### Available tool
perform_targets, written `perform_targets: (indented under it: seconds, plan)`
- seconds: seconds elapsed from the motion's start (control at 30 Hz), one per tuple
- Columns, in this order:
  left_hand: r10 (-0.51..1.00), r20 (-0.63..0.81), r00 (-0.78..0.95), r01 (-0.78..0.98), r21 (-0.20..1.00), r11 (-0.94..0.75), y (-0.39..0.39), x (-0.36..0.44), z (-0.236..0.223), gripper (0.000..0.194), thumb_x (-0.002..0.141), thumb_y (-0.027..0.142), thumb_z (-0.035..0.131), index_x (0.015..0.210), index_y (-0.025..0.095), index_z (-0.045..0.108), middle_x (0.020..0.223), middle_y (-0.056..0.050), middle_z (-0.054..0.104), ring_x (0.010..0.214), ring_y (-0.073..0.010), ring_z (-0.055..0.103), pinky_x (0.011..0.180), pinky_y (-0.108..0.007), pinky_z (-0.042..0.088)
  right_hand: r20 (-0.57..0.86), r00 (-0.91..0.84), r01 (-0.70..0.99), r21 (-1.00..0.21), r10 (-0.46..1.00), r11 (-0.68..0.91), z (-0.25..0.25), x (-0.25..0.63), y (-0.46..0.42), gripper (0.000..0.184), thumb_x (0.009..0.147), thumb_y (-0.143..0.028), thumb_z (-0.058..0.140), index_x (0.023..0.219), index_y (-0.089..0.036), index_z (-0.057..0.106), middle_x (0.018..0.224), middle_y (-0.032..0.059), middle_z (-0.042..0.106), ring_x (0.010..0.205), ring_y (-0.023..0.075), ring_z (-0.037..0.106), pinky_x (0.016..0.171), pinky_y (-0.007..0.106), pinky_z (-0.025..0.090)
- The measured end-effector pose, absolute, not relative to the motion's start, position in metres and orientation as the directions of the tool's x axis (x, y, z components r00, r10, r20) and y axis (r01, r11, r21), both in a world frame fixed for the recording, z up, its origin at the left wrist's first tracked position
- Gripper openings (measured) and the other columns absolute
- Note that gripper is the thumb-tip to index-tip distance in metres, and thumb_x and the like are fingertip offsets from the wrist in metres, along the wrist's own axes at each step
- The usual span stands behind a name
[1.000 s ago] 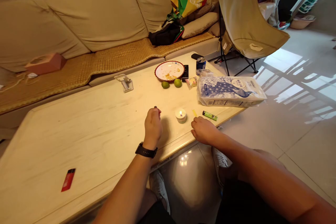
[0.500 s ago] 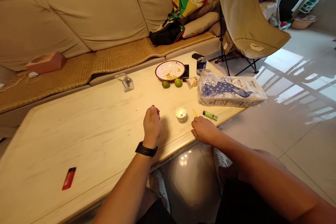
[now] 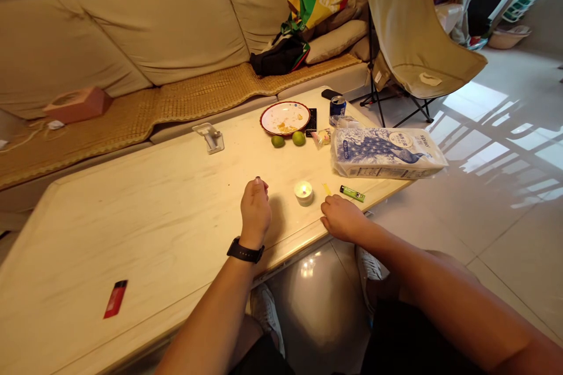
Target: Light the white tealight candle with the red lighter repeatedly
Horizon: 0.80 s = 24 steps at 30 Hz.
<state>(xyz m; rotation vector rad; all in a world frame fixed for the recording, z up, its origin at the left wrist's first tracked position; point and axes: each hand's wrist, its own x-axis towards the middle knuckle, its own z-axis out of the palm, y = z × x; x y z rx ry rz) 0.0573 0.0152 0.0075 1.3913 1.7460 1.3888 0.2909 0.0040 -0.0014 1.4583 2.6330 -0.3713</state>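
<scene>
A lit tealight candle (image 3: 304, 193) stands on the pale table (image 3: 176, 199) between my two hands. To its left, my left hand (image 3: 255, 208) is held with curled fingers, a black watch on the wrist; whatever it may hold is hidden. On the candle's right side my right hand (image 3: 343, 218) rests at the table's near edge, fingers closed. What they may grip does not show. A small yellow strip (image 3: 326, 188) lies just beyond the right fingers. Close by is a green lighter (image 3: 352, 193).
A wrapped tissue pack (image 3: 389, 153) overhangs the table's right edge. Behind sit a plate with food scraps (image 3: 275, 114), two limes (image 3: 298, 139) and a blue can (image 3: 337, 107). A red lighter (image 3: 115, 299) lies front left, a white holder (image 3: 210, 138) farther back.
</scene>
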Motion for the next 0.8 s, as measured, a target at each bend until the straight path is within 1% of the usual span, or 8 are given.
perform_targets:
  seconds: [0.07, 0.13, 0.37, 0.6, 0.8]
  plan:
    - [0.919, 0.136, -0.369, 0.309, 0.951, -0.017, 0.0152, 0.0582, 0.0085, 0.043, 0.104, 0.059, 0.035, 0.083, 0.024, 0.049, 0.073, -0.001, 0.047, 0.063, -0.0154, 0.045, 0.056, -0.030, 0.040, -0.208, -0.535, 0.845, -0.157, 0.819, 0.512, -0.0013, 0.2910, 0.0038, 0.029, 0.099, -0.030, 0.054, 0.112, -0.010, 0.072, 0.113, 0.0185, 0.068, 0.111, 0.0292, 0.059, 0.096, 0.036, 0.044]
    - [0.919, 0.108, -0.379, 0.266, 0.964, -0.004, 0.0152, 0.0586, 0.0089, 0.042, 0.104, 0.058, 0.038, 0.083, 0.023, 0.050, 0.074, -0.001, 0.048, 0.065, -0.0154, 0.046, 0.057, -0.030, 0.040, -0.202, -0.537, 0.843, -0.154, 0.819, 0.515, -0.0017, 0.2911, 0.0037, 0.029, 0.099, -0.030, 0.054, 0.111, -0.010, 0.072, 0.113, 0.0183, 0.068, 0.111, 0.0294, 0.059, 0.096, 0.037, 0.044]
    - [0.921, 0.131, -0.366, 0.310, 0.951, -0.012, 0.0139, 0.0580, 0.0096, 0.042, 0.104, 0.057, 0.035, 0.083, 0.024, 0.050, 0.072, -0.001, 0.046, 0.065, -0.0162, 0.046, 0.058, -0.031, 0.040, -0.200, -0.533, 0.846, -0.157, 0.822, 0.510, -0.0036, 0.2912, 0.0037, 0.029, 0.099, -0.030, 0.054, 0.111, -0.010, 0.071, 0.113, 0.0184, 0.068, 0.112, 0.0294, 0.059, 0.096, 0.036, 0.044]
    - [0.921, 0.113, -0.373, 0.272, 0.962, -0.008, 0.0118, 0.0586, 0.0126, 0.044, 0.104, 0.059, 0.037, 0.083, 0.023, 0.052, 0.072, -0.001, 0.046, 0.065, -0.0159, 0.045, 0.058, -0.031, 0.039, -0.201, -0.536, 0.844, -0.157, 0.820, 0.513, -0.0022, 0.2912, 0.0041, 0.029, 0.099, -0.030, 0.054, 0.111, -0.010, 0.071, 0.113, 0.0179, 0.068, 0.111, 0.0296, 0.059, 0.097, 0.037, 0.045]
    - [0.924, 0.138, -0.357, 0.319, 0.948, -0.018, 0.0113, 0.0578, 0.0122, 0.045, 0.104, 0.059, 0.035, 0.084, 0.023, 0.053, 0.070, 0.000, 0.046, 0.064, -0.0162, 0.044, 0.057, -0.030, 0.038, -0.207, -0.531, 0.847, -0.149, 0.822, 0.510, -0.0022, 0.2908, 0.0042, 0.030, 0.099, -0.030, 0.054, 0.113, -0.011, 0.071, 0.113, 0.0185, 0.068, 0.112, 0.0293, 0.059, 0.097, 0.036, 0.045]
